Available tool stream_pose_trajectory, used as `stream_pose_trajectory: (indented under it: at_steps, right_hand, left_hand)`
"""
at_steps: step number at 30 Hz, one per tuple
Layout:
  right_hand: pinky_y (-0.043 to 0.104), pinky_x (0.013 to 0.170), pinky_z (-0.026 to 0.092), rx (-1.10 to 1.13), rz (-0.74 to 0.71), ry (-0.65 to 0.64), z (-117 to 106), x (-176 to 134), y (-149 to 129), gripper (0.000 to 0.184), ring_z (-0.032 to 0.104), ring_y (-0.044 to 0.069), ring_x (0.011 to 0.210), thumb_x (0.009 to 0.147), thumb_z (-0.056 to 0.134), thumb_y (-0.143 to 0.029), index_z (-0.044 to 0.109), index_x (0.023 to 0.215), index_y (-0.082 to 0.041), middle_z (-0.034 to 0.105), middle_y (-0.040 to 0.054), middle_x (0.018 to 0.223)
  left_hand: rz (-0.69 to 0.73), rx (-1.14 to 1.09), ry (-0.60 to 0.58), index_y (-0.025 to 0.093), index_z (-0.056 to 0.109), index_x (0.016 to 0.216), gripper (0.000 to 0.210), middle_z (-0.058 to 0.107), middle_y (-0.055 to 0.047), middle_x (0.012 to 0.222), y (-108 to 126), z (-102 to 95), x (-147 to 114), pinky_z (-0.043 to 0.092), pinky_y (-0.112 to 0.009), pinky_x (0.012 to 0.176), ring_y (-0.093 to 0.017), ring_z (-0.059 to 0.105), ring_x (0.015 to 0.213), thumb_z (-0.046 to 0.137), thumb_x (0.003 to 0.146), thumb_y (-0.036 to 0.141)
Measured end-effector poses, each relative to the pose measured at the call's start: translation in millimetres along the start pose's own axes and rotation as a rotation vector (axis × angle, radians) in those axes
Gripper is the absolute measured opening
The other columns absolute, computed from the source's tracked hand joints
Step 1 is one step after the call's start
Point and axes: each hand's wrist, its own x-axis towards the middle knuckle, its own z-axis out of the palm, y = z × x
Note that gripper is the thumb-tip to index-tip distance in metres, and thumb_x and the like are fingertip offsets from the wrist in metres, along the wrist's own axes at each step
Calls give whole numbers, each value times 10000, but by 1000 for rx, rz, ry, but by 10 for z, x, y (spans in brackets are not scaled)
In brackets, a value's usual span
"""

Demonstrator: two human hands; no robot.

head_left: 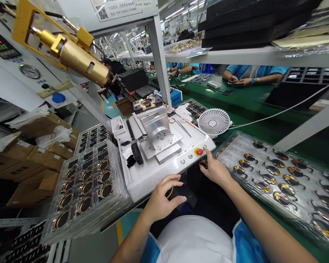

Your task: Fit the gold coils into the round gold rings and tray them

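My right hand [215,170] reaches to the front panel of the white bench machine [150,182]. Its index finger is stretched onto the green button [205,147], beside a red emergency-stop button [199,151]. The other fingers are curled; a small dark, rounded thing shows at their tips, too unclear to name. My left hand [163,199] hovers in front of the machine's edge, fingers apart, holding nothing. Behind the panel, a silver metal fixture block [159,128] sits on a plate. Tweezers [184,128] lie to its right.
Stacked clear trays with round dark, gold-rimmed parts [84,188] stand at left. Another tray [235,146] at right holds round parts with cables. A white fan [214,122] stands behind the panel. A gold cylinder [83,62] hangs upper left. Across the bench are a co-worker's hands [239,81].
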Motion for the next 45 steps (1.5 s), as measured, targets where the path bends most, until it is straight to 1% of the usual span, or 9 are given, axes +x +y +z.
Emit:
stream_pose_trajectory:
  at_steps: [7,12,16,19,22,25,30,36,45]
  right_hand:
    - [442,843,584,350,-93,56,-79,-151,191,638,751,304,868,876,721,-302,516,1466,-172,786,97,998]
    - [393,868,611,910,-361,56,131,-780,-82,737,755,256,945,724,925,-538,589,1318,-257,785,66,1051]
    - [368,799,614,1017,-344,135,366,-1022,-334,810,756,252,906,618,941,-647,611,1235,-238,776,78,1011]
    - [369,802,605,929,-421,168,340,-961,-320,793,734,251,926,637,921,-669,644,1230,-223,753,97,1040]
    - [420,920,583,625,-469,169,27,-742,-58,611,696,274,1041,746,919,-524,687,1229,-231,735,117,1124]
    - [420,991,548,141,-15,184,-459,-421,412,240,676,264,1099,926,765,-316,722,1143,-223,738,100,1160]
    - [470,962,566,-145,340,65,-1004,9,1090,226,671,269,1092,996,678,-273,695,1166,-125,703,140,1175]
    - [439,936,593,-269,368,-88,-1012,155,1176,270,673,231,1076,1013,676,-359,680,1203,-167,676,102,1243]
    - [390,831,566,-17,263,105,-974,-175,891,146,714,265,873,958,634,-180,731,1063,-147,744,119,912]
  left_hand:
    - [-158,-291,-87,239,714,1267,391,696,-133,1357,-168,404,-110,516,-489,1125,-289,679,1258,784,891,320]
    - [-301,-853,31,256,669,1330,519,676,-147,1395,-335,709,-121,574,-468,1028,-298,730,1178,837,857,385]
    - [-304,-1172,20,268,746,1218,521,768,-102,1206,-365,888,-96,620,-424,900,-267,784,981,929,746,392]
    - [-363,-1213,70,277,787,1146,463,790,-65,1128,-350,882,-73,617,-385,889,-221,784,915,950,717,335]
    - [-443,-1149,138,256,801,1130,430,787,-72,1137,-341,797,-71,606,-336,881,-200,780,919,941,729,321]
    - [-501,-1094,186,251,804,1125,460,776,-76,1161,-354,718,-105,603,-328,880,-211,783,947,957,700,337]
    - [-552,-1035,197,236,798,1118,469,784,-83,1140,-407,702,-186,591,-370,955,-234,775,1012,958,690,344]
    - [-540,-997,194,221,786,1120,452,781,-86,1130,-434,724,-216,581,-381,985,-253,763,1078,943,707,319]
    - [-534,-1014,153,193,764,1098,445,788,-97,1094,-371,672,-210,581,-398,989,-267,764,1078,942,704,297]
